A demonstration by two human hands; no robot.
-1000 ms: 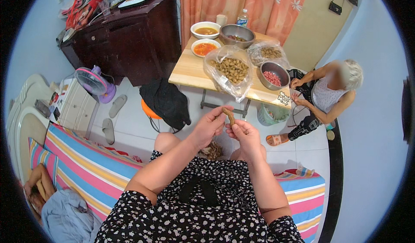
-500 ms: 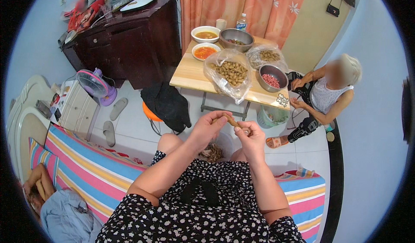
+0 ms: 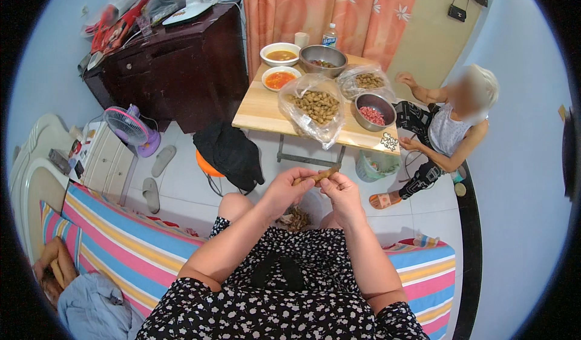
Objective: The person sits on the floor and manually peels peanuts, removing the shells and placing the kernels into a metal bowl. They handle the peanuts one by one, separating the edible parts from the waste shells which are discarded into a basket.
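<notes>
Above my lap, my left hand [image 3: 287, 188] and my right hand [image 3: 342, 197] meet with fingers closed on one long unshelled peanut [image 3: 327, 173]. Its tan shell points up to the right, partly hidden by my fingertips. Below them, between my knees, a container with broken peanut shells [image 3: 296, 219] stands on the floor. Ahead on the wooden table [image 3: 254, 117], an open clear plastic bag holds unshelled peanuts [image 3: 315, 105]. To its right is a metal bowl [image 3: 358, 121] with pinkish-red shelled kernels.
A second bag of peanuts [image 3: 368, 81], a larger metal bowl [image 3: 324, 69], two white bowls of food and a bottle [image 3: 329, 35] share the table. A co-worker [image 3: 461, 116] sits at right, near a green bin [image 3: 376, 168]. Someone lies on the striped bed at left.
My hands have drawn closer together and the peanut now tilts up to the right instead of down. The co-worker's one hand has risen towards the table's edge. The view has shifted slightly.
</notes>
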